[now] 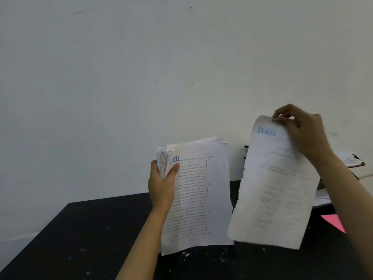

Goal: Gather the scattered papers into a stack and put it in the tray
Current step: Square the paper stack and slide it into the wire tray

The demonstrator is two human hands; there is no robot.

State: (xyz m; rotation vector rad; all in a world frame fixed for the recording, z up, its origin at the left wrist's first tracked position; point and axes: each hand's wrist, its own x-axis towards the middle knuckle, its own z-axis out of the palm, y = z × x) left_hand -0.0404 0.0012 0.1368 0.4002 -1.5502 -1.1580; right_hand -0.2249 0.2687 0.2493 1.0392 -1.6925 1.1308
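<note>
Head view, one frame. Two hands in view, both occupied, held apart with a gap between the papers they carry.

Left hand (161,184): fingers wrapped behind a thick stack of papers (198,196), thumb pressed on the front sheet near its upper left corner; stack held upright, its bottom edge at or just above the black table (84,235), contact cannot be told; sheet count in the stack not countable, many fanned edges show at the top left corner.

Writing on the stack's front sheet: printed text in lines, upside down to the camera and too small to read; a blue logo or heading at the top left corner, also inverted, letters not legible.

Right hand (302,132): fingertips pinching the top edge of a single loose sheet (274,184); sheet hangs down, slightly curled and motion-blurred, to the right of the stack and not touching it; its lower edge is near the table top; it carries a blue inverted heading near the top, unreadable, and faint blurred text lines below.

Tray (323,185): dark, tiered, at the back right of the table, mostly hidden behind the loose sheet and right forearm; white papers visible on it, number cannot be told; number of tiers unclear.

Other items: one pink paper (334,221) flat on the table at right, partly covered by the forearm; white paint flecks scattered on the table top; plain pale wall (141,67) behind.
</note>
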